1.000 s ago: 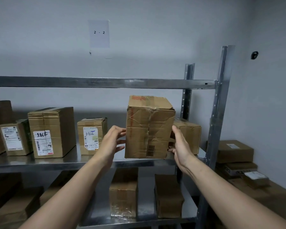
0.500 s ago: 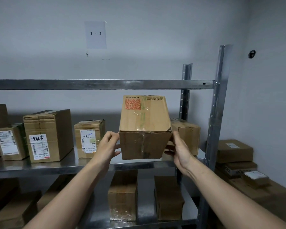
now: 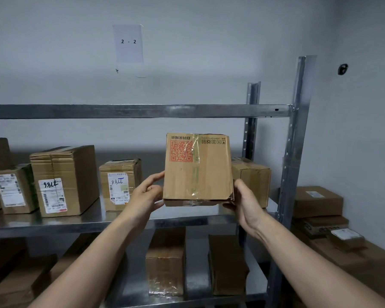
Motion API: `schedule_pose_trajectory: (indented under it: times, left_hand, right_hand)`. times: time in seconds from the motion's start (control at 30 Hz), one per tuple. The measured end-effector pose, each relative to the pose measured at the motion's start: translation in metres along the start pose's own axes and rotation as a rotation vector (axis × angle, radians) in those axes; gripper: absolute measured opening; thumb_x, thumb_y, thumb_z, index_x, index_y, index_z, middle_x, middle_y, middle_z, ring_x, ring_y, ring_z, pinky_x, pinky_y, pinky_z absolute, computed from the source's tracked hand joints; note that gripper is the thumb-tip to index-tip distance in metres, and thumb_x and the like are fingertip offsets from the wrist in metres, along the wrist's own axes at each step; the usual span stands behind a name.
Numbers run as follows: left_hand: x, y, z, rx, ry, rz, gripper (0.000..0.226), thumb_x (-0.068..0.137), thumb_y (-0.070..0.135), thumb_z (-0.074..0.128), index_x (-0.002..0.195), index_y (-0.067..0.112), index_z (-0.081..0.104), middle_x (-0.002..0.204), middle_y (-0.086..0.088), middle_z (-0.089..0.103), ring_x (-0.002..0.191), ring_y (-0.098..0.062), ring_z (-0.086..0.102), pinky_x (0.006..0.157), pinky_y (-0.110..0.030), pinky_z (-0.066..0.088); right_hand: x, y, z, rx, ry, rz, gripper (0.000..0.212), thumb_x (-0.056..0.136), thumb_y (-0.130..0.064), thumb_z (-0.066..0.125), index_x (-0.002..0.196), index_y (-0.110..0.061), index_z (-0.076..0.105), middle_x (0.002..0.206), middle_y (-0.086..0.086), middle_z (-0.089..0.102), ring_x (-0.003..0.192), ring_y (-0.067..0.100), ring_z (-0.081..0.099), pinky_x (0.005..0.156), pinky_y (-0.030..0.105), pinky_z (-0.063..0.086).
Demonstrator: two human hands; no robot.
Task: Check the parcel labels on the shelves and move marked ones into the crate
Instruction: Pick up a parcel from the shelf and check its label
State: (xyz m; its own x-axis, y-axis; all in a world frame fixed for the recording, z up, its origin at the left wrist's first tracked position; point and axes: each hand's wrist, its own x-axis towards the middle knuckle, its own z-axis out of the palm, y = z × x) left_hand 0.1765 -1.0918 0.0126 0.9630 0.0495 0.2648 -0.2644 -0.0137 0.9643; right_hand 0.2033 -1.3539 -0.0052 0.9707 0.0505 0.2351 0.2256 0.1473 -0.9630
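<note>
I hold a brown cardboard parcel (image 3: 198, 172) in front of the middle shelf, tipped so a taped face with a red QR code faces me. My left hand (image 3: 146, 196) grips its left edge and my right hand (image 3: 245, 203) grips its lower right corner. No white shipping label shows on the face turned to me. On the shelf (image 3: 76, 221) to the left stand parcels with white labels: one with handwritten digits (image 3: 65, 181), a smaller one (image 3: 120, 184) also with handwriting, and one with a printed label (image 3: 13, 190). No crate is in view.
Another brown box (image 3: 253, 178) sits on the shelf behind the held parcel. The lower shelf carries several plain boxes (image 3: 166, 261). A stack of boxes (image 3: 320, 210) stands right of the metal upright (image 3: 295, 152). A paper reading "2 - 2" (image 3: 128, 43) hangs on the wall.
I have tilted the parcel towards me, so its end face with the barcode has dropped away and the face with the red QR code now fronts me. Both hands stayed on its sides.
</note>
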Motion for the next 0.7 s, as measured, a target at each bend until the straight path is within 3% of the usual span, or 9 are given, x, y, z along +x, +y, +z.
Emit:
schedule_pose_trajectory:
  times: [0.13,0.27,0.37,0.43,0.57,0.7]
  left_hand:
    - [-0.0014,0.0008,-0.0015,0.010,-0.018,-0.009,0.044,0.103,0.001,0.056,0.139,0.026,0.063,0.120,-0.017,0.075,0.118,-0.027,0.070,0.102,-0.043,0.055]
    - [0.0016,-0.0041,-0.0052,0.066,0.000,-0.022,0.048,0.101,0.000,0.061,0.139,0.028,0.066,0.121,-0.009,0.077,0.120,-0.025,0.071,0.111,-0.049,0.051]
    - [0.0019,-0.0065,-0.0052,0.064,0.012,-0.024,0.037,0.104,0.011,0.058,0.134,0.030,0.069,0.119,-0.004,0.079,0.118,-0.023,0.071,0.113,-0.052,0.049]
    - [0.0001,-0.0056,-0.0027,0.052,0.031,-0.018,0.028,0.107,0.022,0.056,0.128,0.031,0.072,0.118,0.000,0.079,0.117,-0.022,0.071,0.112,-0.051,0.050]
    - [-0.0018,-0.0025,-0.0001,0.046,0.063,-0.016,0.027,0.107,0.040,0.055,0.120,0.024,0.073,0.117,-0.001,0.078,0.115,-0.027,0.071,0.108,-0.049,0.053]
    - [-0.0025,-0.0019,-0.0008,0.031,0.053,-0.016,0.031,0.105,0.042,0.057,0.120,0.018,0.070,0.118,-0.005,0.077,0.099,-0.024,0.069,0.093,-0.040,0.055]
  right_hand:
    - [0.0004,0.0045,-0.0022,-0.001,-0.008,-0.004,0.042,0.113,-0.031,0.036,0.101,-0.019,0.074,0.093,0.000,0.078,0.092,0.013,0.069,0.083,0.032,0.051]
    - [-0.0007,0.0066,-0.0006,0.030,0.018,-0.001,0.043,0.113,-0.036,0.036,0.108,-0.021,0.076,0.105,0.006,0.078,0.109,0.024,0.066,0.095,0.042,0.052]
    - [-0.0019,0.0092,-0.0018,0.042,0.018,0.007,0.043,0.113,-0.040,0.036,0.111,-0.022,0.075,0.110,0.008,0.078,0.112,0.026,0.066,0.104,0.051,0.051]
    - [-0.0029,0.0101,-0.0015,0.047,0.021,0.004,0.044,0.113,-0.044,0.036,0.114,-0.024,0.075,0.117,0.008,0.078,0.116,0.026,0.066,0.108,0.054,0.050]
    - [-0.0074,0.0075,0.0020,0.036,0.018,-0.008,0.045,0.109,-0.054,0.038,0.111,-0.031,0.077,0.120,0.004,0.078,0.118,0.022,0.066,0.105,0.046,0.050]
    - [-0.0082,0.0034,0.0026,0.039,0.012,-0.019,0.042,0.110,-0.051,0.039,0.104,-0.037,0.078,0.124,0.011,0.076,0.124,0.029,0.064,0.112,0.052,0.045]
